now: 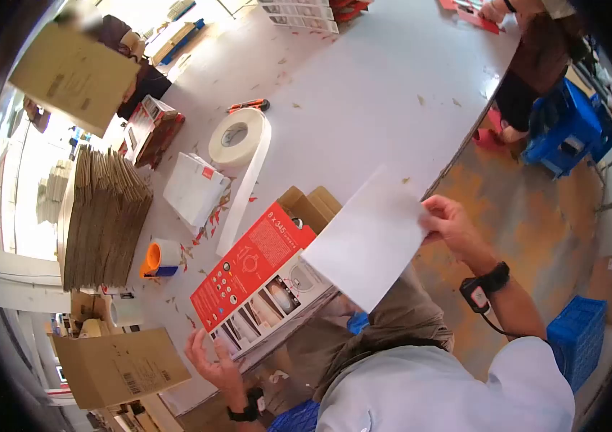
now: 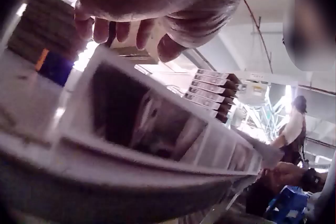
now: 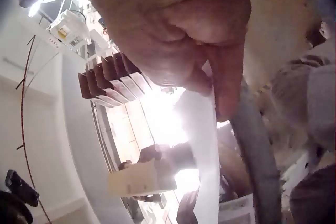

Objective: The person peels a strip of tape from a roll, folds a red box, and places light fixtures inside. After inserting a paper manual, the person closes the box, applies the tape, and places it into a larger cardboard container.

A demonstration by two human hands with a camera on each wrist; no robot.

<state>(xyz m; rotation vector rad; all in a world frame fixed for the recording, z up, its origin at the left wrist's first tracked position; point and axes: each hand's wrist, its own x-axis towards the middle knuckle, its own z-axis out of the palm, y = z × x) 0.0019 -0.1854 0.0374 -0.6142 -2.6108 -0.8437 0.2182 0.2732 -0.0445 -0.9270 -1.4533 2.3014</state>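
Note:
A red and white printed box (image 1: 252,270) lies slanted at the table's near edge, its brown flaps (image 1: 320,204) standing up at the far right end. My left hand (image 1: 216,363) is at the box's lower left corner with fingers spread; in the left wrist view the fingers (image 2: 123,30) hang loosely over that end of the box (image 2: 152,113). My right hand (image 1: 457,227) pinches the right edge of a white sheet (image 1: 367,241), which covers part of the box's open end. In the right wrist view the sheet (image 3: 202,129) runs down from the fingers.
Beyond the box are a tape roll (image 1: 235,137) with a loose strip, a white packet (image 1: 194,191) and a cutter (image 1: 248,106). Stacked cardboard (image 1: 104,223) and an orange tape dispenser (image 1: 151,258) stand left. Another person (image 1: 536,72) is at the table's far right, near blue crates (image 1: 569,129).

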